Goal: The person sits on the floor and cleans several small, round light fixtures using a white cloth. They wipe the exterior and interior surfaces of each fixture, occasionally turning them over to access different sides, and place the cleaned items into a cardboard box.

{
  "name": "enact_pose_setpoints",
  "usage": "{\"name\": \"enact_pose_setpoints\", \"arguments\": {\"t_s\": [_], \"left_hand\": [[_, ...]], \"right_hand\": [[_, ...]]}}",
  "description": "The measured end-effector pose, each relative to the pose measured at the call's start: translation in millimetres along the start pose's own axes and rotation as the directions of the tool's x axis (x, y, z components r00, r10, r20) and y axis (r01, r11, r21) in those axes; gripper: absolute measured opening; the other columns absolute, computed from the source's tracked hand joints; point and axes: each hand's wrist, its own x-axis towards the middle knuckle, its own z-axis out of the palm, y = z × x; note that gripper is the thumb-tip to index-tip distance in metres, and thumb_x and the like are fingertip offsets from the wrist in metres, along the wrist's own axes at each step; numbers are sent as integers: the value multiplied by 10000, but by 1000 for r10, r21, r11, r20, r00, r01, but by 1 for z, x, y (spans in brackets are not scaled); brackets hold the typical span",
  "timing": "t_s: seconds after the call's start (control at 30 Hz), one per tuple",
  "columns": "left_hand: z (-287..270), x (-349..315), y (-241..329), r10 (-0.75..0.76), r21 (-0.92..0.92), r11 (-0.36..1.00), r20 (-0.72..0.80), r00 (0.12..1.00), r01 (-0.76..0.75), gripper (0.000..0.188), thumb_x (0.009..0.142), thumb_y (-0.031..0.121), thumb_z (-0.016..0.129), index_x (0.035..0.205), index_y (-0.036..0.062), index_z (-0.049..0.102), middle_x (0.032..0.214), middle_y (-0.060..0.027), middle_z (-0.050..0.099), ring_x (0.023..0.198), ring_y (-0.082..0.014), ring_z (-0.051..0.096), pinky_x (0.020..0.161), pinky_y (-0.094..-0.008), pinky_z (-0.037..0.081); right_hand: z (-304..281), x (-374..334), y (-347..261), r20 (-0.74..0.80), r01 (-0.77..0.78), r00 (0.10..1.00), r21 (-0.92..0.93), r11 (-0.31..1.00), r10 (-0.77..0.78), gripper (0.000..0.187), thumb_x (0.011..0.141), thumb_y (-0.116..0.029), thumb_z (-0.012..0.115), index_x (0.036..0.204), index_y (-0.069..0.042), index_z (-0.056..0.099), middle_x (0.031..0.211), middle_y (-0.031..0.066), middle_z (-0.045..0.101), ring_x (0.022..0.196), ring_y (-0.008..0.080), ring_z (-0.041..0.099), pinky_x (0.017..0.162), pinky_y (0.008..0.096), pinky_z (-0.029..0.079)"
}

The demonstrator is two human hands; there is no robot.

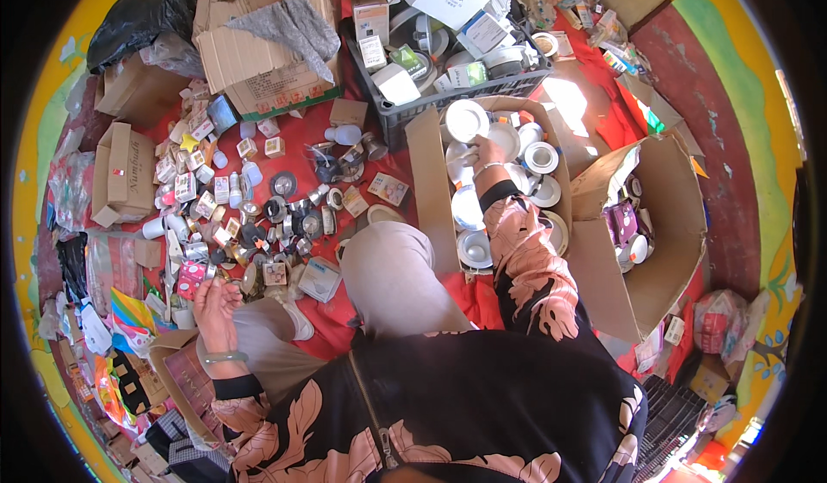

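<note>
My right hand [491, 157] reaches into an open cardboard box [428, 182] filled with white round fittings that look like downlights. Its fingers are at a white round fitting [506, 141], and their tips are hard to make out. Another white ring-shaped fitting [466, 120] lies just beyond the hand. Over my left thigh, my left hand [218, 311] is raised with thumb and fingers pinched together. At its fingertips is something small and silvery that I cannot name. A pink packet [191, 278] lies just past those fingers.
A black plastic crate [457, 95] of boxed fittings stands behind the box. To the right, a deeper cardboard carton [663, 259] holds a few items. Small boxes, bottles and metal lamp parts [301, 220] cover the red cloth at left. A large carton [258, 61] stands at the back.
</note>
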Motion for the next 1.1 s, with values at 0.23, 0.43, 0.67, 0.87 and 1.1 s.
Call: {"name": "enact_pose_setpoints", "arguments": {"t_s": [0.23,0.43,0.67,0.87,1.1], "left_hand": [[-4,-4,-2,9,-12,1000,-26,1000,-10,148,904,173,533,946,31,538,731,-89,628,582,-127,587,523,-221,468],[-3,-4,2,23,-3,1000,-29,999,-23,121,907,159,527,916,40,543,738,-79,627,591,-118,587,537,-215,471],[1,-7,4,42,-8,999,-2,999,-42,124,908,169,528,913,46,542,739,-70,625,593,-109,583,540,-206,465],[-4,-6,-1,35,30,999,21,999,-36,137,908,184,529,917,48,544,737,-61,623,597,-104,582,538,-200,455],[6,-4,0,35,80,996,-4,999,-35,151,906,196,533,933,48,548,735,-56,624,596,-105,580,541,-201,443]], "right_hand": [[52,-15,0,-120,-297,898,543,786,423,216,758,-135,594,938,-15,592,908,115,633,813,217,630,680,338,518],[43,21,2,40,32,999,-911,411,9,306,750,-290,626,936,-51,668,1076,130,628,1060,253,575,852,358,468],[-7,48,3,-11,62,985,-907,416,-172,536,743,-407,624,1163,-77,575,1157,220,560,1124,328,514,925,404,410],[5,-55,-115,336,427,895,-837,343,-295,950,676,-437,700,1427,-250,148,1396,286,258,1141,407,483,926,420,422],[23,-27,-107,375,400,916,-841,365,-142,1013,625,-543,698,1429,-242,159,1339,282,342,1120,376,505,943,400,408]]}}
